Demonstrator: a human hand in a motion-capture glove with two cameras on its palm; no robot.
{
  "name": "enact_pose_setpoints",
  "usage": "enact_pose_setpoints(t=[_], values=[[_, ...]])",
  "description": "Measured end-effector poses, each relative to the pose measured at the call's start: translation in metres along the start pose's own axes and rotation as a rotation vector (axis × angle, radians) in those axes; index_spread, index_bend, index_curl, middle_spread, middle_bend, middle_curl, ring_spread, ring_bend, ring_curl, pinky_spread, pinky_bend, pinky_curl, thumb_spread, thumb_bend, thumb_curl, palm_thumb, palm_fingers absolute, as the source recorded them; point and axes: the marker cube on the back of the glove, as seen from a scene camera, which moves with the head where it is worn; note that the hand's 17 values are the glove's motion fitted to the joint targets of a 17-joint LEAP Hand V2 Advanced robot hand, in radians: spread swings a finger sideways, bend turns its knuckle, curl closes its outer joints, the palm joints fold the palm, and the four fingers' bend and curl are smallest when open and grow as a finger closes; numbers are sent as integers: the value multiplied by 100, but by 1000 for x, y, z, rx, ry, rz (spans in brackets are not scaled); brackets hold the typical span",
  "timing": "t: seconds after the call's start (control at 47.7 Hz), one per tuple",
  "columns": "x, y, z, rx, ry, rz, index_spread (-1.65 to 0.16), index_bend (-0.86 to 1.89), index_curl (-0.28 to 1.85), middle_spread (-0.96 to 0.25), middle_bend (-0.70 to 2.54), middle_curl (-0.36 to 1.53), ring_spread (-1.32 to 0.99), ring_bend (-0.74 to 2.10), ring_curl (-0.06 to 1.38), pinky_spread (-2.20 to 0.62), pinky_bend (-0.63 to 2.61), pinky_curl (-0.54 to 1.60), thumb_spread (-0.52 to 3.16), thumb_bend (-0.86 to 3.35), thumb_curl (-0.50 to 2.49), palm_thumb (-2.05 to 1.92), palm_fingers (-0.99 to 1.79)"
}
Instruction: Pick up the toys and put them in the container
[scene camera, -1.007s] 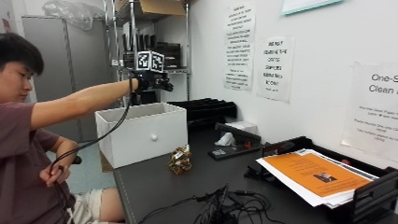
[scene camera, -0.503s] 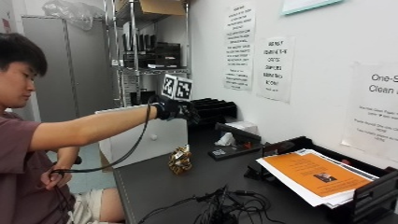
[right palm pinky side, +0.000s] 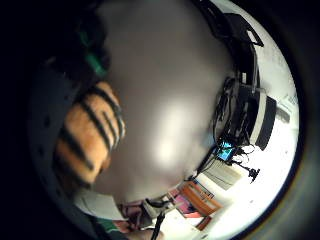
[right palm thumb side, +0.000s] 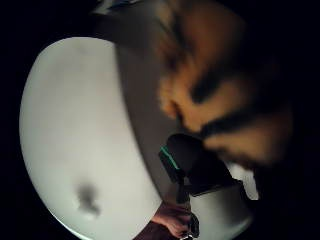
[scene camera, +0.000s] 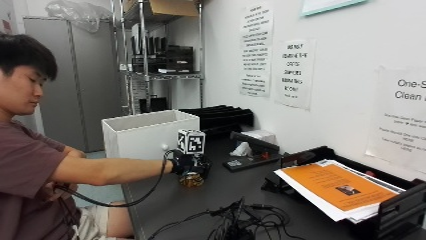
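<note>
The gloved right hand (scene camera: 183, 163) sits low over the striped toy (scene camera: 192, 178) (finger closure hidden, I cannot tell), likely to grasp it for the white container (scene camera: 150, 134) just behind.

It was a lab or stockroom: wire shelving (scene camera: 160, 75), printed wall notices (scene camera: 256, 50), paper trays (scene camera: 373, 210), cables (scene camera: 239, 225) on the table (scene camera: 200, 205).

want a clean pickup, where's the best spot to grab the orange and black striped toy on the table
Take the orange and black striped toy around its middle from above. It sits low on the dark table, free on all sides, and the gloved right hand is right over it.
</note>
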Motion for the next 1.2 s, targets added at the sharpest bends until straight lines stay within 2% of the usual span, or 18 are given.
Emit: enact_pose_setpoints(t=[0.063,0.168,0.189,0.21,0.231,0.336,0.461,0.65,0.839,1.196], values=[[-1,-1,1,81,-1,9,-13,-2,11,0,30,33,-12,81,50,-7,110,38,123,-1,32,4,16],[4,2,1,129,-52,-3,-14,-5,3,-10,45,38,-25,121,56,-24,125,39,122,0,34,9,69],[5,2,1,139,-54,-3,-13,-4,2,-11,45,39,-26,125,57,-25,127,39,123,0,34,10,70],[6,2,0,152,-50,-2,-13,-3,2,-11,45,39,-26,115,54,-25,125,39,121,-2,33,8,49],[6,2,0,165,-43,-2,-14,1,3,-13,49,42,-28,135,64,-27,130,45,123,1,34,12,70],[6,1,-3,192,4,-19,-15,8,-1,-19,57,45,-31,147,66,-32,132,45,127,7,39,25,87],[10,3,-12,117,4,-38,-18,14,-1,-24,61,50,-31,153,68,-35,131,47,121,12,46,39,95],[16,15,-52,39,-82,-116,-21,17,-1,-22,75,59,-32,147,66,-37,124,46,106,10,55,46,105],[23,33,-121,103,-114,-152,-22,16,-2,-20,73,63,-31,149,63,-38,120,47,99,8,61,51,109],[11,83,-300,300,6,-163,-22,16,-2,-16,71,70,-30,151,60,-39,117,48,95,4,70,54,110]])
